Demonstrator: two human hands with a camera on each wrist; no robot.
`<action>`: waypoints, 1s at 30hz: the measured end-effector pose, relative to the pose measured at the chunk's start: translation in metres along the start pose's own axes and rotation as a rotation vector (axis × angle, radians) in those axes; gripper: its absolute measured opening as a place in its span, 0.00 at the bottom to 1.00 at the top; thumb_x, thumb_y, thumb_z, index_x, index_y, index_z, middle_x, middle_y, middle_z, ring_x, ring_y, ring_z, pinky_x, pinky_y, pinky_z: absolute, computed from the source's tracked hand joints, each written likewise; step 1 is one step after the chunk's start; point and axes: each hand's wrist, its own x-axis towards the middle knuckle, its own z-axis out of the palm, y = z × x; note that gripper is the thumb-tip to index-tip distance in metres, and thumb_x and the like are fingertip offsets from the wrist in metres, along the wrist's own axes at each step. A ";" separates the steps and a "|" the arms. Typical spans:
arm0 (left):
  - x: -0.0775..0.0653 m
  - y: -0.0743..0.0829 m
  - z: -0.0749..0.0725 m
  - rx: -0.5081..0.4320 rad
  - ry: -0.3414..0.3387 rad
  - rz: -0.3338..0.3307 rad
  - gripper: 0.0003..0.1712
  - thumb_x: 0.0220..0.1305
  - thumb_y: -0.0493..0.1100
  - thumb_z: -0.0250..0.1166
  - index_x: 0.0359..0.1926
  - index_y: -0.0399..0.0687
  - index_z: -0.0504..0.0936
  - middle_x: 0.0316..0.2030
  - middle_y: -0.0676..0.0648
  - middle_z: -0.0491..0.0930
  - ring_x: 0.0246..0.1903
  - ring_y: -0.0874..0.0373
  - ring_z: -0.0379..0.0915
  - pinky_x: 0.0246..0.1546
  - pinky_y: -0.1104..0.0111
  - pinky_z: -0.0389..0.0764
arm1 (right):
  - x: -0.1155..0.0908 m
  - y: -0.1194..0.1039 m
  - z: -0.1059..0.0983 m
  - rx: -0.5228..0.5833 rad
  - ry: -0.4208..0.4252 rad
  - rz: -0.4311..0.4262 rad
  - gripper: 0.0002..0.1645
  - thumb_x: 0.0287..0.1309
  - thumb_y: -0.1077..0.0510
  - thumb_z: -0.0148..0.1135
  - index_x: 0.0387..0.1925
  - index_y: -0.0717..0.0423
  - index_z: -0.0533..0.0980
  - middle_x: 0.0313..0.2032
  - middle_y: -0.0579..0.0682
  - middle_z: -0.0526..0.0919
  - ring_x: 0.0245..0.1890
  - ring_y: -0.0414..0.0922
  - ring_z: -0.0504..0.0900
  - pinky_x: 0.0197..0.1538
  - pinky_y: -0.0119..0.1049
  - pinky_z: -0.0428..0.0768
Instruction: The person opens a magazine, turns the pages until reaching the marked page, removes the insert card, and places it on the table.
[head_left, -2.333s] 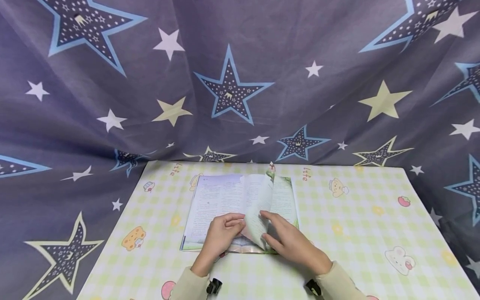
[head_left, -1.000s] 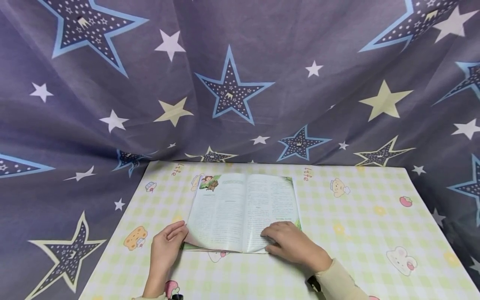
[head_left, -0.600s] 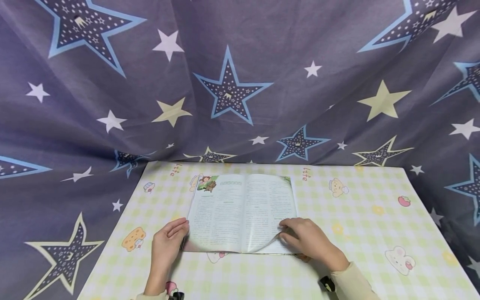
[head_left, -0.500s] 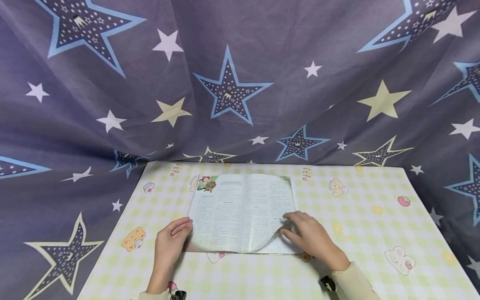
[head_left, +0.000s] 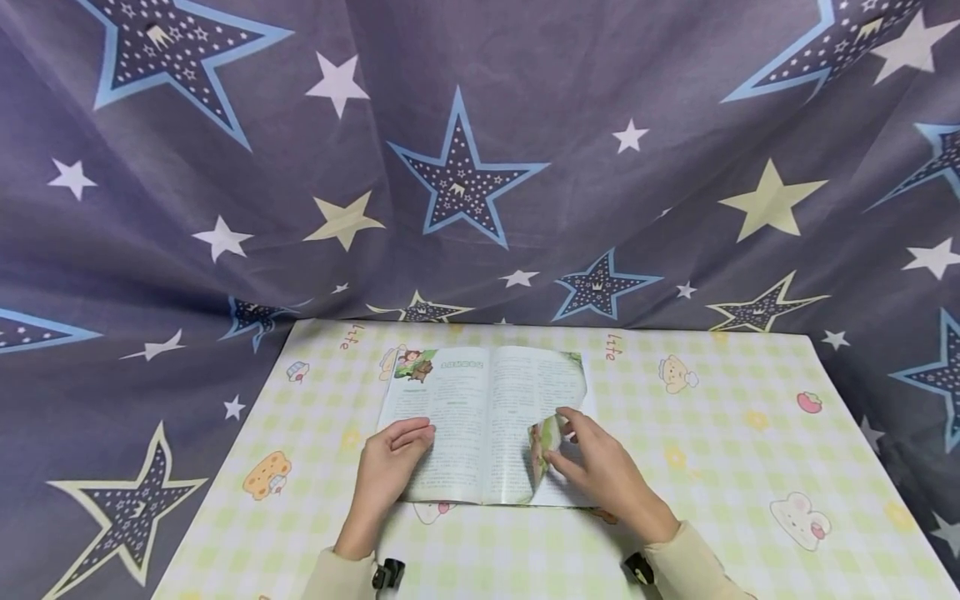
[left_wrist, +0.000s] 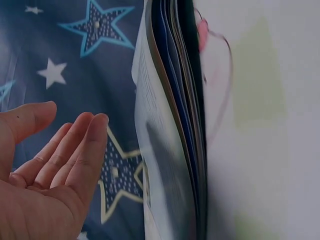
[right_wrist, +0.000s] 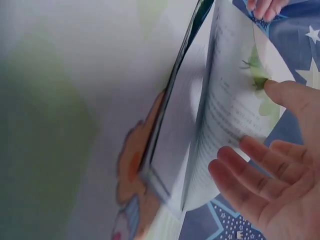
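Note:
An open book (head_left: 450, 467) with printed text and a small picture at its upper left lies on the table. My right hand (head_left: 611, 479) is at the right page, whose lower corner is lifted and curls leftward, its green-printed underside showing. In the right wrist view, the thumb (right_wrist: 277, 90) touches that raised page (right_wrist: 235, 100), and the extended fingers (right_wrist: 250, 170) overlap the same side. My left hand (head_left: 392, 458) is over the lower part of the left page. From the left wrist, the left hand (left_wrist: 65, 160) appears with relaxed fingers, apart from the book's page edges (left_wrist: 175, 100).
A checked tablecloth (head_left: 720, 467) with cartoon prints covers the table. Behind it hangs a dark curtain (head_left: 562, 208) patterned with stars. A small black device (head_left: 388, 573) sits at the left cuff, another black device (head_left: 639, 568) at the right cuff.
A page was turned over to the left. Lately my left hand has moved from the book's left edge inward over the page, while the right page's lower corner has risen and curled left.

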 end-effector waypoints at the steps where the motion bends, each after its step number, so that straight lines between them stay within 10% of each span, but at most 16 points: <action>1: 0.000 0.002 0.003 -0.006 -0.012 0.002 0.15 0.64 0.42 0.71 0.49 0.39 0.86 0.39 0.47 0.88 0.41 0.58 0.85 0.42 0.76 0.81 | 0.001 -0.001 0.001 0.015 0.002 -0.014 0.38 0.56 0.54 0.75 0.64 0.62 0.69 0.43 0.53 0.83 0.40 0.50 0.85 0.39 0.42 0.86; 10: 0.002 0.009 0.031 -0.180 -0.177 0.010 0.23 0.64 0.43 0.71 0.54 0.30 0.81 0.41 0.40 0.86 0.43 0.41 0.84 0.40 0.66 0.86 | 0.004 -0.012 0.005 0.109 -0.066 -0.044 0.33 0.64 0.55 0.69 0.66 0.58 0.68 0.58 0.51 0.79 0.57 0.48 0.79 0.55 0.42 0.82; 18: -0.003 0.012 0.049 -0.187 -0.312 0.031 0.24 0.65 0.44 0.71 0.55 0.30 0.81 0.41 0.40 0.86 0.41 0.50 0.86 0.40 0.63 0.86 | 0.005 -0.020 0.009 0.162 -0.143 -0.123 0.32 0.65 0.54 0.67 0.67 0.56 0.69 0.64 0.50 0.74 0.65 0.47 0.71 0.65 0.45 0.74; 30: -0.003 0.007 0.042 -0.078 -0.239 0.051 0.15 0.63 0.39 0.71 0.49 0.36 0.85 0.35 0.43 0.87 0.35 0.53 0.86 0.33 0.69 0.86 | 0.007 -0.022 0.010 0.163 -0.137 -0.119 0.33 0.66 0.53 0.66 0.68 0.58 0.67 0.65 0.49 0.72 0.67 0.46 0.70 0.67 0.44 0.71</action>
